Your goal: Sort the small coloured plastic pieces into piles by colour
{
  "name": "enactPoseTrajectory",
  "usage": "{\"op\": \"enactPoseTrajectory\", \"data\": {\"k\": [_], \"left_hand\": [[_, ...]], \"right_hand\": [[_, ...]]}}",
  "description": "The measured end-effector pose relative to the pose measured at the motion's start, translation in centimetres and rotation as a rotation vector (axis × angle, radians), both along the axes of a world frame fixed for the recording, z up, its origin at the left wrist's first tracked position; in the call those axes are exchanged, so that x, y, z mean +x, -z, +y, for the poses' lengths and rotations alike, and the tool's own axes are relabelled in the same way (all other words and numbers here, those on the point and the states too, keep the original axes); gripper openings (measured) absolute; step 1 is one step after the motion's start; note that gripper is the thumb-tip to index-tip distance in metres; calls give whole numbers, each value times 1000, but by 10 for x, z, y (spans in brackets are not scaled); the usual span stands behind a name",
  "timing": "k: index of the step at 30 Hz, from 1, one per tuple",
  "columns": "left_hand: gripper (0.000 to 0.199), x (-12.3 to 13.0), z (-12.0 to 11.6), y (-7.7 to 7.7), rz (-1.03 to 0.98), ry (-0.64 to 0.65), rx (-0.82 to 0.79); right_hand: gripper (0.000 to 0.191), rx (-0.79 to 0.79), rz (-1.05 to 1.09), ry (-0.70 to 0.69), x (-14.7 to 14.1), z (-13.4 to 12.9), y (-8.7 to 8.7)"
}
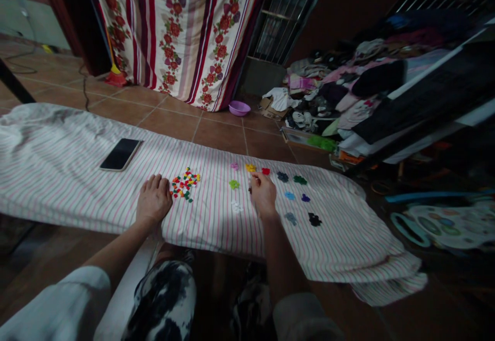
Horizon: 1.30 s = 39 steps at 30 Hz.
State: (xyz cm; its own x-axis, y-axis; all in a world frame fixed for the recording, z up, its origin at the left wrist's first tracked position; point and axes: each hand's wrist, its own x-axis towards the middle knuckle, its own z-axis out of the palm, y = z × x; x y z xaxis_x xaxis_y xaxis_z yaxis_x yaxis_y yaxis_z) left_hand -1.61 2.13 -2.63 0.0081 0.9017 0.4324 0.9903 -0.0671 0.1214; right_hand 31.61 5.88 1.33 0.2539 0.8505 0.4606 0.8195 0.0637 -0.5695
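My left hand (154, 197) lies flat on the striped cloth (209, 212), fingers extended, beside a mixed pile of small colored pieces (185, 184). My right hand (263, 191) is closed in a pinch over the small sorted piles; what its fingertips hold, if anything, is too small to make out. Around it are pink (234, 166), yellow (250, 167), red (265, 171), light green (234, 184) and white (236, 206) pieces. Farther right lie dark gray (282, 176), dark green (299, 180), light blue (289, 195), dark blue (305, 198), gray (291, 218) and black (314, 219) piles.
A phone (121, 154) rests on the cloth at the left. Beyond the table are a floral curtain (185, 32), a purple basin (239, 108) and a red broom (115, 77). Heaped clothes (340, 88) and a dark slanted bar (381, 148) stand at the right.
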Motion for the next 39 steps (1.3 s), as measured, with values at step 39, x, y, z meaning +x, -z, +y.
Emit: {"op": "enactPoseTrajectory", "data": {"k": [39], "left_hand": [[33,2,0,0,-53,8,-19]], "right_hand": [[39,-203,-67,-512,-144,30,30]]}}
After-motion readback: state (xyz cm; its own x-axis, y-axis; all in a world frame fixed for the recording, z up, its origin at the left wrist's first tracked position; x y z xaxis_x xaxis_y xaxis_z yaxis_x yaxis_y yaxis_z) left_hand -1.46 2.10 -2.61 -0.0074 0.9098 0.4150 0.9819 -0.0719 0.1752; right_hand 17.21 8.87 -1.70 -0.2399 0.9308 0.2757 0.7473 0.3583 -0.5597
